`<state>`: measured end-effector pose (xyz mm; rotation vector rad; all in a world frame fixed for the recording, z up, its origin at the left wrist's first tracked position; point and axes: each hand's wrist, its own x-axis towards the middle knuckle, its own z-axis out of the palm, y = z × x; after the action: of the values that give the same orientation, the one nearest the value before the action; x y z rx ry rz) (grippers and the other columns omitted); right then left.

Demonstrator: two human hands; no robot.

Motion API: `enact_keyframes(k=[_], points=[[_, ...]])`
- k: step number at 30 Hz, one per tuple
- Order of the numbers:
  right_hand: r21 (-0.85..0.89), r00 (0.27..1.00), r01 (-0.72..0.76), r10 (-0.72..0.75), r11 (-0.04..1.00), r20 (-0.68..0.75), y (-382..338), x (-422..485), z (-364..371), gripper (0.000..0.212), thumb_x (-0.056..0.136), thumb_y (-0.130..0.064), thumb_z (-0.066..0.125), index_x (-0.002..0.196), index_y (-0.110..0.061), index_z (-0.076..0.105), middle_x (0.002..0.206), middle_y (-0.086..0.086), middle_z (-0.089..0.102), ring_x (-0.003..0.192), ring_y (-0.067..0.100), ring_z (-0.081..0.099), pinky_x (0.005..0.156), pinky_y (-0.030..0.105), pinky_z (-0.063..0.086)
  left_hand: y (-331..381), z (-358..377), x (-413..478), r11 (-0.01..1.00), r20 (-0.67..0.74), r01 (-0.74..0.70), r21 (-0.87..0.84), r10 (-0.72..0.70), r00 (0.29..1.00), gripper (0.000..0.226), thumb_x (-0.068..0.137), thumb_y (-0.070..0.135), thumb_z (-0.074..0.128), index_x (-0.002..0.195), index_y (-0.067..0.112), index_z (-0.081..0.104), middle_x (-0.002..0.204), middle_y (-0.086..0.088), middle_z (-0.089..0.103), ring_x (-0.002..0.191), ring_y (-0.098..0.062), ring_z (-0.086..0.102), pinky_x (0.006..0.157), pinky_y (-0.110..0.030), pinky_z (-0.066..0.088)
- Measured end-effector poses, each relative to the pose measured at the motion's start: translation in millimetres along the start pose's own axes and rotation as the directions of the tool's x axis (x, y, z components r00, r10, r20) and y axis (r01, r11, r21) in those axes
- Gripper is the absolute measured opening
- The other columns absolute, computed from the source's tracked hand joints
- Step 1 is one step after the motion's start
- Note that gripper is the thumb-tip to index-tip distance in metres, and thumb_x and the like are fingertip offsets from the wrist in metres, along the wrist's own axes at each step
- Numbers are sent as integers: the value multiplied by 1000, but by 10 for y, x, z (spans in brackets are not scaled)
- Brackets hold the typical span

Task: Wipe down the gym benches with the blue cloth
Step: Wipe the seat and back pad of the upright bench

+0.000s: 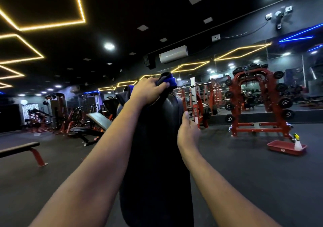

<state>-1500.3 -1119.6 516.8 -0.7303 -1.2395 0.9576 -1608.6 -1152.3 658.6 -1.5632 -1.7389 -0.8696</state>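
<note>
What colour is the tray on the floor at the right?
The tray is red; head view.

a gym: padded benches (19, 148), red weight rack (257, 102) with plates, mirrored wall (286, 66), rubber floor (244, 165)

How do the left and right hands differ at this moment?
The left hand grips the blue cloth at the top of the black bench pad; the right hand holds no cloth. The left hand sits higher; the right hand touches the pad's right edge lower down. Both contact one pad.
</note>
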Motion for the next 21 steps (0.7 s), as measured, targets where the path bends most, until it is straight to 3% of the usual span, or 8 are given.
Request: enact_keyframes(k=[2, 4, 6, 10, 12, 14, 18, 21], points=[[15, 1000, 23, -23, 1000, -9, -44, 0, 66, 58, 104, -49, 28, 126, -9, 64, 123, 15, 65, 118, 35, 56, 99, 41, 44, 49, 87, -56, 994, -89, -76, 74, 82, 993, 42, 93, 53, 51, 104, 17, 69, 96, -12, 67, 96, -33, 60, 70, -32, 32], [-1, 999, 28, -28, 1000, -22, -48, -10, 56, 59, 105, -49, 26, 127, -9, 63, 122, 18, 64, 117, 38, 56, 97, 41, 43, 99, 188, -192, 957, -201, -285, 58, 291, 935, 36, 91, 54, 52, 97, 23, 69, 93, -1, 69, 90, -24, 61, 71, -33, 33], [-8, 999, 36, -36, 999, -29, -48, -20, 38, 57, 106, -45, 27, 130, -7, 61, 125, 22, 61, 119, 39, 54, 96, 39, 41, 43, 173, -255, 924, -214, -381, -13, 370, 904, 35, 90, 53, 52, 96, 23, 69, 84, 11, 65, 85, -16, 59, 71, -32, 33], [-29, 998, 58, -59, 998, -24, -68, -52, 5, 55, 106, -43, 26, 135, -8, 58, 132, 24, 57, 125, 37, 49, 101, 37, 37, -135, 24, -104, 992, -57, -65, -112, 59, 997, 33, 93, 50, 55, 92, 20, 68, 67, 12, 48, 78, -19, 52, 67, -29, 28], [-44, 998, 57, -58, 997, -16, -70, -55, 9, 56, 106, -44, 25, 135, -9, 57, 133, 22, 57, 126, 36, 48, 101, 37, 37, -112, -1, -44, 994, -5, 103, -31, -104, 995, 41, 93, 53, 49, 101, 18, 69, 82, -2, 59, 89, -26, 57, 71, -31, 32], [-82, 1000, 14, -15, 997, -11, -106, -46, 21, 59, 106, -46, 23, 134, -6, 57, 132, 23, 57, 124, 37, 49, 99, 39, 38, -9, 80, -83, 983, -95, 168, 78, -160, 983, 43, 92, 52, 45, 105, 17, 69, 102, -12, 68, 101, -31, 60, 80, -36, 38], [-106, 998, -59, 61, 993, 8, -346, 53, 41, 64, 105, -50, 20, 134, -5, 55, 136, 21, 54, 125, 37, 49, 96, 39, 37, 18, 293, -353, 997, -376, -70, 27, 75, 924, 37, 90, 51, 45, 90, 20, 65, 95, -4, 70, 96, -27, 60, 81, -36, 33], [-90, 999, 32, -31, 995, 17, -502, 168, 128, 67, 104, -55, 17, 130, -11, 59, 128, 14, 59, 116, 31, 54, 92, 40, 39, -319, 291, -339, 965, -356, -250, -72, 210, 911, 38, 89, 52, 44, 85, 19, 62, 86, -2, 68, 85, -25, 60, 75, -35, 34]])
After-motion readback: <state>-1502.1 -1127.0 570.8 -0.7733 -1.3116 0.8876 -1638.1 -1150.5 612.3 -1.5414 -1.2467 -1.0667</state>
